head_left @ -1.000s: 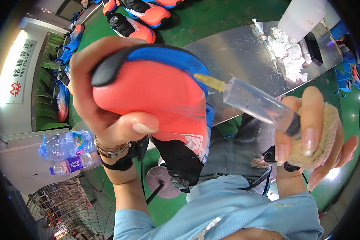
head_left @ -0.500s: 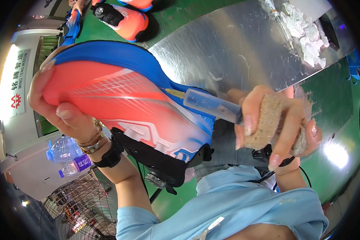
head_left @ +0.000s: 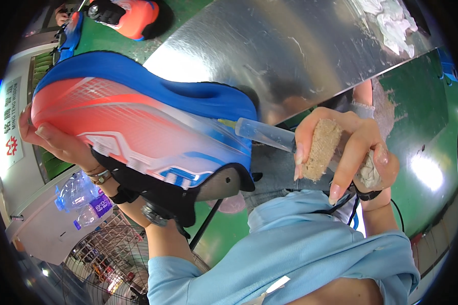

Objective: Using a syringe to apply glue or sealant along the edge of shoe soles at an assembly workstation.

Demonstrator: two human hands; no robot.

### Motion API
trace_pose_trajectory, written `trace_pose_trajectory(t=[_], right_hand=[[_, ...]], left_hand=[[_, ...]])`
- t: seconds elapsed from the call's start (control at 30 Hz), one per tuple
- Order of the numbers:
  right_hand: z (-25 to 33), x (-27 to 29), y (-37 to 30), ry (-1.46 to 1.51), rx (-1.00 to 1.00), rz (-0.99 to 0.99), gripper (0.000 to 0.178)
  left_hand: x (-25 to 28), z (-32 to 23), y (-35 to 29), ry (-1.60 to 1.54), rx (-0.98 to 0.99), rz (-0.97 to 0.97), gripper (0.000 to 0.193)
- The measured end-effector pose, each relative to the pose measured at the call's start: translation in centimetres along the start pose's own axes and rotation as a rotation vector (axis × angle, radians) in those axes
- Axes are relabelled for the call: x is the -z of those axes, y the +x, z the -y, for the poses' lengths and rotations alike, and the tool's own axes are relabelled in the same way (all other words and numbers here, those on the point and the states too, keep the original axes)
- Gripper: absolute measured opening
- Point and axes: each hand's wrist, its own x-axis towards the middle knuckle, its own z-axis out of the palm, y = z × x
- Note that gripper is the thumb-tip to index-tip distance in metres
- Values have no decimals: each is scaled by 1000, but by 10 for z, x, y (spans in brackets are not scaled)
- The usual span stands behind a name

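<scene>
My left hand [head_left: 61, 145] grips the toe end of a coral-and-blue sports shoe [head_left: 137, 119], tilted on its side with the blue sole turned up and away. A black part with a dial hangs along the shoe's lower side. In my right hand [head_left: 359, 134] is a clear syringe [head_left: 267, 135] with a yellowish tip. That tip meets or nearly meets the heel part of the shoe, close to the seam between sole and upper; contact cannot be made out. The same fingers also hold a rough tan block [head_left: 323, 150] and a whitish wad [head_left: 370, 172].
A shiny metal table [head_left: 249, 51] lies beyond the shoe, with crumpled white paper [head_left: 392, 23] at its far right. Another coral shoe [head_left: 135, 18] stands on the green surface at the far left. Plastic bottles [head_left: 79, 193] and a wire-guarded fan [head_left: 109, 259] are at my left.
The shoe has shifted left and turned so more of its blue sole shows. My right hand has moved slightly left with the syringe, whose tip stays by the sole seam.
</scene>
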Motion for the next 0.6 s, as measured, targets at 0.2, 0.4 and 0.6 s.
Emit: trace_pose_trajectory(t=[0.2,0.4,0.6], right_hand=[[5,14,-10,-70,-50,14,56],[6,16,-15,-141,-75,-11,54],[-16,10,-4,-249,72,-9,47]], left_hand=[[16,55,-3,8,70,49,46],[17,89,-25,-46,262,97,38],[18,58,-72,-523,677,122,34]])
